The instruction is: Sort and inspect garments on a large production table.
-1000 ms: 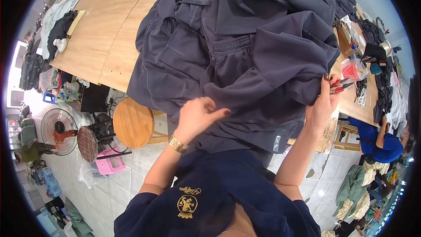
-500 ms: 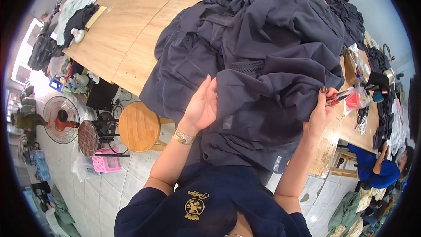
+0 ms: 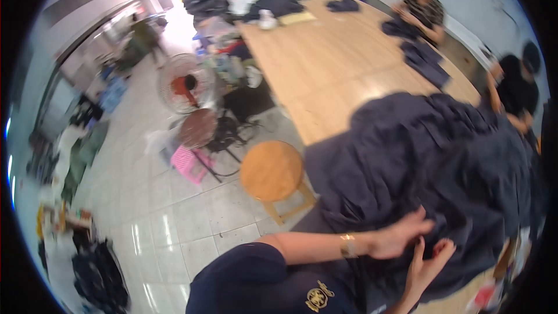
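A large heap of dark navy garments (image 3: 442, 157) covers the near right part of the table and hangs over its edge. My left hand (image 3: 401, 235), with a gold bracelet at the wrist, reaches across the cloth, fingers stretched out and somewhat blurred. Close by, my right hand (image 3: 427, 267) is curled, thumb raised, with a bit of red showing in its grip: the red-handled thread snips, mostly hidden by the fingers. Both hands are over the near side of the heap, almost meeting.
The wooden table (image 3: 325, 75) stretches away, with dark garment pieces (image 3: 424, 61) on it. A round wooden stool (image 3: 272, 170), a brown-topped stool (image 3: 198, 128), a pink plastic stool (image 3: 192, 164) and a fan (image 3: 186, 84) stand left. Two people (image 3: 424, 9) are at the far right side.
My view has swung left, so the heap now appears farther right. My hands, earlier wide apart at the cloth, have come close together. The snips, plain before, are now mostly hidden.
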Demonstrator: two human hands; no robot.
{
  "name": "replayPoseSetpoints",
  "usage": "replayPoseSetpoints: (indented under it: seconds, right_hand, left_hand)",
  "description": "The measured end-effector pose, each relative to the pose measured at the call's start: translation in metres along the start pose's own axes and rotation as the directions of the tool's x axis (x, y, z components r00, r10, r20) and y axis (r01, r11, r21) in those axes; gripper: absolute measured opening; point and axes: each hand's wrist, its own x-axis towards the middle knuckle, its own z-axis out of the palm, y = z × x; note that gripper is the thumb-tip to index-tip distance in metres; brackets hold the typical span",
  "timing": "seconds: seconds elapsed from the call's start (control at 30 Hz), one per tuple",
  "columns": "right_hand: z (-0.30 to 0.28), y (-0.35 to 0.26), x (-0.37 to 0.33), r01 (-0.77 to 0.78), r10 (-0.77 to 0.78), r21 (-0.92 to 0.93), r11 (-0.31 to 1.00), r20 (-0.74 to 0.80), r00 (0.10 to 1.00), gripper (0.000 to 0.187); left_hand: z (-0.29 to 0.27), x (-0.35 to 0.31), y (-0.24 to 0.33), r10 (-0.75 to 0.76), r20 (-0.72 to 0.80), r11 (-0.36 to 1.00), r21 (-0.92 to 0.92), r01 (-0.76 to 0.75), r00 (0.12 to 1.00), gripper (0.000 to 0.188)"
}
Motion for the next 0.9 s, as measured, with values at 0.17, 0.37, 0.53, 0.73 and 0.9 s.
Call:
replayPoseSetpoints:
  seconds: [0.17, 0.37, 0.53, 0.73, 0.9]
  right_hand:
    - [0.014, 0.005, -0.011, 0.014, -0.017, 0.078, 0.997, 0.036, 0.999, 0.026]
    - [-0.002, 0.024, -0.011, -0.123, 0.119, 0.19, 0.974, 0.035, 0.992, 0.023]
    - [-0.01, 0.032, 0.001, -0.483, 0.61, 0.744, 0.462, 0.129, 0.782, 0.038]
    - [-0.017, 0.042, 0.009, -0.613, 0.727, 0.752, 0.244, 0.276, 0.629, 0.02]
    - [-0.02, 0.043, -0.001, -0.545, 0.731, 0.826, 0.144, 0.282, 0.621, 0.018]
  left_hand:
    - [-0.001, -0.023, 0.005, 0.064, 0.307, 0.994, 0.069, -0.089, 0.949, 0.068]
    - [0.013, -0.014, 0.018, 0.462, 0.211, 0.474, 0.763, -0.441, 0.861, 0.037]
    - [0.011, 0.002, 0.032, 0.62, 0.181, 0.096, 0.948, -0.302, 0.763, 0.031]
    - [-0.009, 0.019, 0.028, 0.501, 0.173, 0.026, 0.976, -0.214, 0.848, 0.044]
    - [-0.011, 0.027, 0.013, 0.406, 0.218, 0.1, 0.955, -0.281, 0.888, 0.032]
